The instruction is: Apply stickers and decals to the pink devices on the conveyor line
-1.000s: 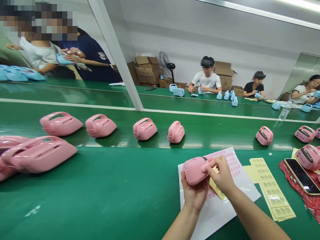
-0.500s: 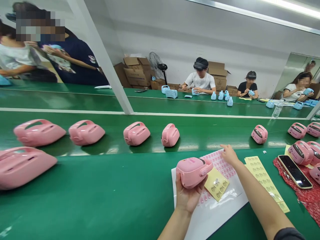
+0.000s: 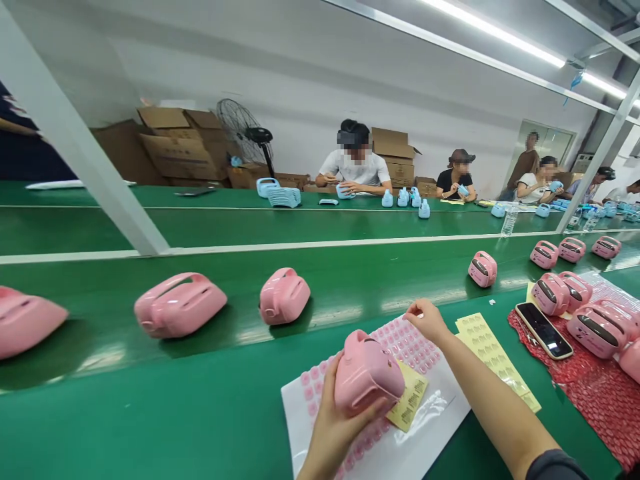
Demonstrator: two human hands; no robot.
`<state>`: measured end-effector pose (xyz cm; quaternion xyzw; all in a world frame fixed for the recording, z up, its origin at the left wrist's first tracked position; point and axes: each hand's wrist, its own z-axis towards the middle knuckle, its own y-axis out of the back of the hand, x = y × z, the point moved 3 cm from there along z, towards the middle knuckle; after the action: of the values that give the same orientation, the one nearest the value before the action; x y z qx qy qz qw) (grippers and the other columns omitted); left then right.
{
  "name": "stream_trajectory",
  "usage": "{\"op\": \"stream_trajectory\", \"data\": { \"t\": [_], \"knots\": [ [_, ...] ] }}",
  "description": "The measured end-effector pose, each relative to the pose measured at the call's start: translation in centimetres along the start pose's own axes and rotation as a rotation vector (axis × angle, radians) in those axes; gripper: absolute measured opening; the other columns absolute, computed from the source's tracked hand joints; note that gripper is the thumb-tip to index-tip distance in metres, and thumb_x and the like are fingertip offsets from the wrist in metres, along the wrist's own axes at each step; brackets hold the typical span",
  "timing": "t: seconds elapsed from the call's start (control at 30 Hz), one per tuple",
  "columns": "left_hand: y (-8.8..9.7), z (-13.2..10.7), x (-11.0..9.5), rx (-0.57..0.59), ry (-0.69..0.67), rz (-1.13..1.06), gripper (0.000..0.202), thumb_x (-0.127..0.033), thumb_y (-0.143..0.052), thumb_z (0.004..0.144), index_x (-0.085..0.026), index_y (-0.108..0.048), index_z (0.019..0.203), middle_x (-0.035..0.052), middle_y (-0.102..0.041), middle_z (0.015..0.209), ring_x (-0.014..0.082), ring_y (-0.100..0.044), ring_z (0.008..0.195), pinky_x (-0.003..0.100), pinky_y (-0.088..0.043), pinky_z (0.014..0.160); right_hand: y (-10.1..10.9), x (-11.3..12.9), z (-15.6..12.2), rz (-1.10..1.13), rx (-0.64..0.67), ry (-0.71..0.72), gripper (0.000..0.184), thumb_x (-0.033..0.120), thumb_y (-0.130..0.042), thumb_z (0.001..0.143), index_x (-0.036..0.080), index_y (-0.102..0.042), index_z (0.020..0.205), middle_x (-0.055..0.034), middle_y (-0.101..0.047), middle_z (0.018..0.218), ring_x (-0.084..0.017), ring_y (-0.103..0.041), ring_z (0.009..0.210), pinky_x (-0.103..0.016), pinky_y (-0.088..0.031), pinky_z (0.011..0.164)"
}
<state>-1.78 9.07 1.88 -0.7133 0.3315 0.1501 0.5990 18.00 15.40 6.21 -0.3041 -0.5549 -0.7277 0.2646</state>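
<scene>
In my left hand (image 3: 345,427) is a pink plastic housing (image 3: 369,373) with a carry handle, held tilted above the sheet. My right hand (image 3: 426,320) has its fingers pinched at the far edge of a white sheet (image 3: 440,417) with rows of pink, glossy stickers. Whatever lies between those fingertips is too small to make out. A yellow label piece (image 3: 413,397) with dark print rests on the sheet, partly hidden behind the housing.
Pink housings (image 3: 180,305) stand along the green bench; others with dark fronts (image 3: 550,293) cluster at right. Yellow label strips (image 3: 495,353) and a phone (image 3: 544,330) on red wrap (image 3: 580,373) lie right of my arm. Across the bench, people handle blue housings (image 3: 346,191).
The view has swung to the right. My left hand has turned the housing, so its handle now points away. My right hand's fingers, outstretched before, are now pinched at the sheet's edge.
</scene>
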Motion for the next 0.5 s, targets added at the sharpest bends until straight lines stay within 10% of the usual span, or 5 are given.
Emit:
{"op": "stream_trajectory", "data": {
  "t": [0.2, 0.5],
  "knots": [
    [-0.9, -0.9, 0.6, 0.04, -0.171, 0.189, 0.08, 0.006, -0.075, 0.03, -0.019, -0.057, 0.104, 0.0086, -0.057, 0.112, 0.0291, -0.049, 0.11, 0.021, -0.051, 0.069, 2.8, 4.8, -3.3, 0.433, 0.319, 0.14, 0.006, 0.022, -0.051, 0.074, 0.018, -0.05, 0.07, 0.0028, -0.054, 0.069, -0.01, -0.054, 0.062, -0.024, -0.046, 0.058],
    [-3.0, -2.0, 0.4, 0.123, -0.152, 0.196, 0.042, -0.005, -0.066, 0.051, -0.023, -0.063, 0.089, 0.0075, -0.062, 0.105, 0.0279, -0.049, 0.109, 0.034, -0.045, 0.086, 2.8, 7.7, -6.5, 0.215, 0.434, 0.219, 0.01, 0.009, -0.057, 0.068, 0.017, -0.053, 0.065, 0.0018, -0.043, 0.079, -0.01, -0.049, 0.071, -0.023, -0.044, 0.064]
  ]
}}
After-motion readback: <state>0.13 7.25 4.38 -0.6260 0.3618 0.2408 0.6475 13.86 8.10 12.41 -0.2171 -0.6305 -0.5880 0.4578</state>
